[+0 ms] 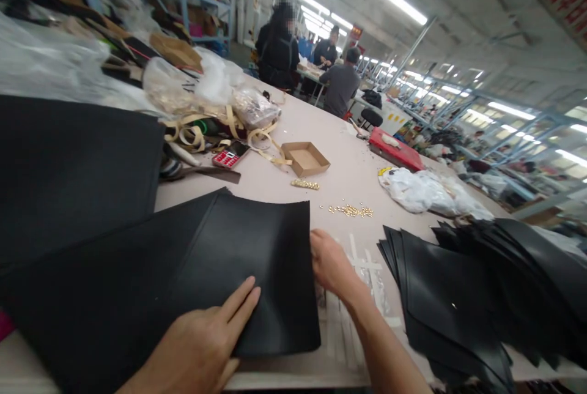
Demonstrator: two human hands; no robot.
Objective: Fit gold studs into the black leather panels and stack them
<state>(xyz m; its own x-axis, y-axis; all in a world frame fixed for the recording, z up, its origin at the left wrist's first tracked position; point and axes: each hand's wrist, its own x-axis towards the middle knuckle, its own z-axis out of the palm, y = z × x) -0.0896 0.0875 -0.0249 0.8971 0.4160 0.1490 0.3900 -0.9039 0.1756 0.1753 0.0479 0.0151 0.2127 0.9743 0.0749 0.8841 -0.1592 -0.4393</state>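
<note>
A black leather-like sheet (257, 241) lies in front of me, its right part slightly bowed up. My left hand (206, 333) rests on its surface near the front edge, with two fingers stretched flat. At the sheet's right edge is my right hand (332, 259), its fingers curled behind the edge and partly hidden. Under and left of this sheet are more black sheets (105, 259). Beyond my right hand, small gold-coloured metal pieces (352, 210) are scattered on the table (348, 167), near a clustered row of gold pieces (305, 185).
A shallow cardboard box (306, 158) stands farther back. Fanned black sheets (449, 296) lie to the right, with white plastic bags (422, 189) and a red case (397, 148) behind. Strips, bags and a red box (226, 157) crowd the left. Several people (342, 85) are in the background.
</note>
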